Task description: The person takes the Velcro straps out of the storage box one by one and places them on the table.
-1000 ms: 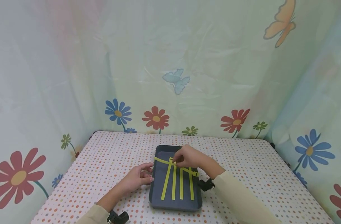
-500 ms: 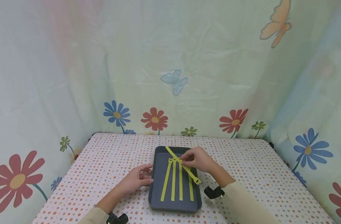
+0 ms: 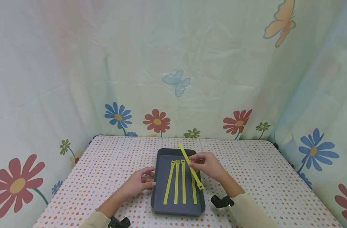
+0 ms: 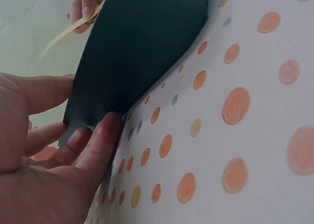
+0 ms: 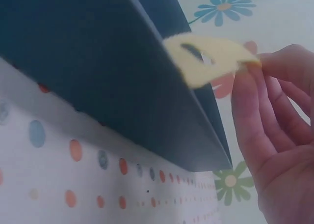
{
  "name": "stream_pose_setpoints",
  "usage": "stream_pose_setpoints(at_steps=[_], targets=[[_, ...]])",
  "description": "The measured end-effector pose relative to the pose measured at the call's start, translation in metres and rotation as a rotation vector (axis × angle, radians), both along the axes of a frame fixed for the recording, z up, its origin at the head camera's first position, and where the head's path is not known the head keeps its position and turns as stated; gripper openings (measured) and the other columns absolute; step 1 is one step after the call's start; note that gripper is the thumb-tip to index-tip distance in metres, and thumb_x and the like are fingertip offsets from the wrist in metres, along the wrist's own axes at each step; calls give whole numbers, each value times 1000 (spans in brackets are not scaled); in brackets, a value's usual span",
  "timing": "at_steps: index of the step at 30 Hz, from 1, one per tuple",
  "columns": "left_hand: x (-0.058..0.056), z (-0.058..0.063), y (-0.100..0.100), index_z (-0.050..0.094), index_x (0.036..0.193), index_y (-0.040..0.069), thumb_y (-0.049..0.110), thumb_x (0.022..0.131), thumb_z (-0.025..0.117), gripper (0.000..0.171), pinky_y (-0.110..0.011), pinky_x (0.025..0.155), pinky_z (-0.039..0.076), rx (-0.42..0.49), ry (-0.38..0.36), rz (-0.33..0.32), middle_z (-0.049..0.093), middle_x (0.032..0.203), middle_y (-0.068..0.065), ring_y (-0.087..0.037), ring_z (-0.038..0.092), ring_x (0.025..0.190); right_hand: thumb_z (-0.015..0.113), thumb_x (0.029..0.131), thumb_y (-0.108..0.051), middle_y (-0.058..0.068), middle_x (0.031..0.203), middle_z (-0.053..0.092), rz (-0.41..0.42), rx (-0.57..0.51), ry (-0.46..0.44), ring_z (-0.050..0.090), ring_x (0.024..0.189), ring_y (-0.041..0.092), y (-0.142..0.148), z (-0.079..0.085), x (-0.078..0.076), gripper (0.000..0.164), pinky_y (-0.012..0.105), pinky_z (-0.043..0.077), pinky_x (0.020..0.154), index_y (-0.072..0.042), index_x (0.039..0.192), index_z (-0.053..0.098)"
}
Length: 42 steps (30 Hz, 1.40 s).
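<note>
- Over the right part of the tray [image 3: 173, 212], a fifth strap [image 3: 195, 174] has been swung to a steep slant; a second ago it was held nearly crosswise over the others.
- Only the rightmost of the four straps [image 3: 176, 183] below is now crossed; the slotted ends of the other three have been left uncovered.
- By this, it is judged, the fifth strap has been brought closer to the lengthwise lie of the rest.
- Its middle is pinched by the right hand [image 3: 208, 164]; its slotted end is held at the tray's right rim, though contact cannot be told.
- The tray's left side is touched by the left hand [image 3: 136, 183], its fingers loosely bent.
- Inside the tray, the four straps are spread lengthwise, their slotted ends away from the person; the rightmost one's is hidden.
- The tray is set on the dotted worktop [image 3: 105, 171].
</note>
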<state>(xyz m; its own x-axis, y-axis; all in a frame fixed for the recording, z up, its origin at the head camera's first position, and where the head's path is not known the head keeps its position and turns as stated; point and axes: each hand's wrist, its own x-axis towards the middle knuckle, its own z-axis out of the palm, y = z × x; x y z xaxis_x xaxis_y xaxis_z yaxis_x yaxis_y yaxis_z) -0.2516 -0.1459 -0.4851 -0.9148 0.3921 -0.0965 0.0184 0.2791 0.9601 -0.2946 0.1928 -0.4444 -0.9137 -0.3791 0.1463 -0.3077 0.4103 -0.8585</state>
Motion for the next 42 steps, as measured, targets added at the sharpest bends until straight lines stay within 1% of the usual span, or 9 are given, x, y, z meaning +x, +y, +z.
stream_pose_setpoints(at_steps=[2,8,11,15,18,23,28,35,42], targets=[[0,1,0,44,153,3,14,94,75,68,-30,79,60,2,2,-2,57,132,-18,-15,68,98,76,93,-11,14,94,75,-9,-29,-7,73,75,24,2,-2,1,27,36,62,68,1,117,74],[0,2,0,43,153,2,13,93,75,69,-31,82,60,15,-1,-1,56,133,-18,-15,68,98,79,90,-12,14,95,74,-73,-133,-105,75,79,22,4,-6,7,37,37,63,70,2,122,70],[1,3,0,43,153,2,13,93,75,70,-31,81,60,19,1,0,56,133,-18,-15,68,98,81,88,-10,15,94,72,-108,-178,-129,75,79,23,5,-7,10,40,36,64,70,4,124,69],[2,4,0,42,153,0,12,93,75,69,-32,82,61,28,9,-5,56,133,-19,-16,68,98,80,87,-7,14,92,69,-157,-228,-143,75,80,22,7,-9,14,42,36,64,71,5,125,68],[2,4,0,42,154,0,12,94,74,69,-33,83,61,33,11,-11,56,134,-20,-16,68,98,80,87,-6,14,92,70,-192,-257,-151,75,79,19,9,-9,18,44,38,64,71,5,128,67],[2,4,0,42,154,0,12,93,75,69,-33,82,61,33,9,-6,56,133,-19,-17,68,98,79,88,-4,17,95,71,-204,-301,-145,75,79,18,12,-6,24,50,40,64,70,4,135,63],[2,4,-1,43,153,0,11,93,75,69,-32,82,61,31,9,-2,56,132,-19,-17,68,98,79,89,-6,15,97,71,-222,-315,-134,75,80,18,18,-7,28,56,39,64,70,1,140,60],[1,3,0,43,153,1,11,93,75,69,-34,83,61,36,0,0,56,132,-19,-16,68,99,76,91,-5,9,95,72,-260,-308,-128,75,80,17,30,-10,29,53,37,64,72,-1,141,60],[1,2,1,43,153,1,11,93,74,69,-36,84,61,36,3,-1,56,133,-20,-17,69,99,77,91,-9,12,96,71,-284,-267,-138,74,80,18,41,-11,36,54,36,64,72,-1,142,59]])
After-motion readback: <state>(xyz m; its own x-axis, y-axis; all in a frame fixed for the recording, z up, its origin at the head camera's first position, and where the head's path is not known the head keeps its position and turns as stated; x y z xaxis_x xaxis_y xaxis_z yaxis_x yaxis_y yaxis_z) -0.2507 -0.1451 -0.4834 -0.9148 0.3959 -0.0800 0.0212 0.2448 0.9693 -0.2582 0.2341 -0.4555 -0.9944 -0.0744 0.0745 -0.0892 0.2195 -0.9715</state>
